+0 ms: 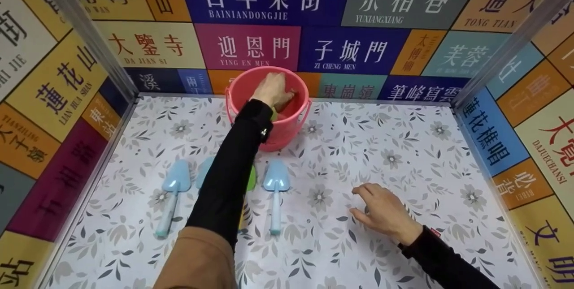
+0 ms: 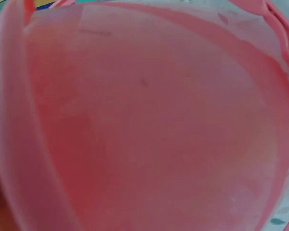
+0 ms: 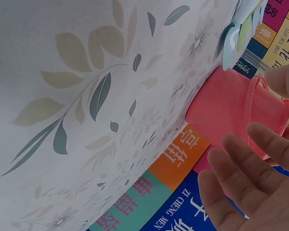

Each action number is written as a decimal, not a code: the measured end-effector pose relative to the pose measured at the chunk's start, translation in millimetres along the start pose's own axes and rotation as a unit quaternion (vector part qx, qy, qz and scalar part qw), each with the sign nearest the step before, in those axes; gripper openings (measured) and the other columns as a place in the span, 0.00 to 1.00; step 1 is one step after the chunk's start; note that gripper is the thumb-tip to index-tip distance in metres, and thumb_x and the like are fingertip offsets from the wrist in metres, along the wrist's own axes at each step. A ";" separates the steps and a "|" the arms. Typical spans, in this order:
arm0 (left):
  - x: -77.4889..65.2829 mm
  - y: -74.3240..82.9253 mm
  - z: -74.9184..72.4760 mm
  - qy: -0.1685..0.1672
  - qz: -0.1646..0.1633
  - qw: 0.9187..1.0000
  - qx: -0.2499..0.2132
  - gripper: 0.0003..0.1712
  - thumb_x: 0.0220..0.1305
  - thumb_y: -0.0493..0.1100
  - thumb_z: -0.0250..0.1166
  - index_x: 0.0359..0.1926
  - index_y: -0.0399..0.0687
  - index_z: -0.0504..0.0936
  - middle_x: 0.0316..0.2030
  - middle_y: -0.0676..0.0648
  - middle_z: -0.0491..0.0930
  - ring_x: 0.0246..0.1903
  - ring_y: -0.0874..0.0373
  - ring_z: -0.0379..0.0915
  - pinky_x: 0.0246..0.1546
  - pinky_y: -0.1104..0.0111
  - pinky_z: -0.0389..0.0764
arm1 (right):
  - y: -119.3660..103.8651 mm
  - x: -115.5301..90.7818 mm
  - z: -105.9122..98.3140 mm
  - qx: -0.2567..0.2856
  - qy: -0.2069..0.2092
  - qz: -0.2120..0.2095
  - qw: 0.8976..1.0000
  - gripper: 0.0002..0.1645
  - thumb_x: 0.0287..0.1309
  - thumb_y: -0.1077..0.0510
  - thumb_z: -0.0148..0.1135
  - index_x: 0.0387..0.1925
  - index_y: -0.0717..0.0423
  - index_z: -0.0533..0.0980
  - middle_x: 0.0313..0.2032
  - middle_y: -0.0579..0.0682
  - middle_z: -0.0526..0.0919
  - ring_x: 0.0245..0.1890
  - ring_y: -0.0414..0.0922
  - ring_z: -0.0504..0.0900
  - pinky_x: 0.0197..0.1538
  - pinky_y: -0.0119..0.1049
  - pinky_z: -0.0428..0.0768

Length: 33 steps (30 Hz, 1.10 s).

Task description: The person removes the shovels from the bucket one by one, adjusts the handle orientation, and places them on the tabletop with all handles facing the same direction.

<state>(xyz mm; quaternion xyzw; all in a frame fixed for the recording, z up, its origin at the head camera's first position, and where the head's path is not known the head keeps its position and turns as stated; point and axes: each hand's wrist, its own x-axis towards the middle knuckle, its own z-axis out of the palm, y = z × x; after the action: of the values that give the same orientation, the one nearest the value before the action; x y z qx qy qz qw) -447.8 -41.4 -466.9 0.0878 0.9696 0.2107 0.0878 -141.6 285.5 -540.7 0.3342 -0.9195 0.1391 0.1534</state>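
Note:
A pink bucket [image 1: 279,139] stands at the back of the table, and my left hand [image 1: 272,89] reaches down into it. Its fingertips are partly hidden, so what they touch or hold cannot be told. Something green [image 1: 274,114] shows inside, beside the wrist. In the left wrist view the bucket's wall [image 2: 159,120] fills nearly everything. My right hand [image 1: 383,210] hovers over the right part of the table with loosely bent fingers and holds nothing; the right wrist view shows its spread fingers [image 3: 241,175].
Light blue toy shovels lie in front of the bucket, one at left [image 1: 177,181] and one right of my left sleeve [image 1: 276,181]. The sleeve partly covers another blue shovel [image 1: 205,172] and a green one [image 1: 251,179]. Printed walls [image 1: 251,47] enclose the flowered tabletop [image 1: 350,145].

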 end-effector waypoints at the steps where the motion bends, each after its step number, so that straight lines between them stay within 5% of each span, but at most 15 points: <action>1: 0.8 2.0 0.6 0.002 0.000 1.000 0.002 0.28 0.77 0.53 0.69 0.69 0.42 0.81 0.61 0.40 0.89 0.61 0.48 0.89 0.67 0.59 0.88 | 0.7 -0.3 0.3 -0.002 0.004 -0.003 1.000 0.25 0.54 0.57 0.84 0.50 0.60 0.82 0.42 0.55 0.89 0.39 0.51 0.88 0.44 0.47 0.90; 7: 1.6 15.4 6.8 -0.003 0.005 1.000 0.008 0.22 0.76 0.49 0.71 0.61 0.41 0.86 0.52 0.41 0.92 0.49 0.51 0.91 0.55 0.62 0.91 | 3.1 -2.9 1.6 -0.013 0.032 -0.020 0.999 0.27 0.48 0.57 0.87 0.48 0.58 0.82 0.41 0.53 0.88 0.38 0.51 0.88 0.41 0.46 0.89; 12: 0.6 18.9 11.1 -0.009 0.006 1.000 0.014 0.20 0.76 0.48 0.74 0.61 0.42 0.88 0.57 0.42 0.92 0.55 0.51 0.89 0.66 0.61 0.89 | -0.5 -0.7 3.7 -0.002 0.026 -0.018 1.000 0.27 0.49 0.57 0.87 0.48 0.58 0.82 0.42 0.53 0.88 0.40 0.52 0.89 0.43 0.47 0.90; 17: 18.8 9.4 24.1 -0.023 0.003 0.999 0.024 0.20 0.76 0.47 0.74 0.62 0.42 0.89 0.57 0.41 0.93 0.59 0.49 0.89 0.72 0.58 0.87 | -4.1 3.0 4.4 0.002 0.023 -0.021 0.999 0.26 0.50 0.57 0.87 0.48 0.58 0.83 0.41 0.52 0.88 0.40 0.51 0.88 0.42 0.46 0.90; 21: 34.7 5.4 34.7 -0.025 -0.005 0.999 0.036 0.21 0.77 0.47 0.72 0.64 0.41 0.88 0.58 0.40 0.92 0.60 0.48 0.88 0.74 0.57 0.85 | -4.1 4.4 3.6 0.004 0.020 -0.023 1.000 0.25 0.51 0.56 0.86 0.48 0.57 0.83 0.41 0.52 0.88 0.39 0.51 0.88 0.41 0.46 0.90; 33: 49.2 9.9 48.0 -0.042 -0.009 0.998 0.054 0.22 0.76 0.42 0.68 0.65 0.40 0.86 0.65 0.36 0.89 0.64 0.44 0.87 0.73 0.54 0.86 | -4.4 -1.2 2.6 0.006 0.010 -0.020 1.000 0.26 0.50 0.56 0.86 0.48 0.57 0.82 0.40 0.51 0.87 0.38 0.50 0.87 0.39 0.45 0.87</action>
<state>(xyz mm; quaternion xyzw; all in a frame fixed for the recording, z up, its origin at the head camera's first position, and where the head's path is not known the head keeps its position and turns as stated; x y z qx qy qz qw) -484.2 -3.5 -512.3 0.0924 0.9758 0.1533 0.1256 -138.3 282.0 -542.8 0.3524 -0.9100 0.1450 0.1635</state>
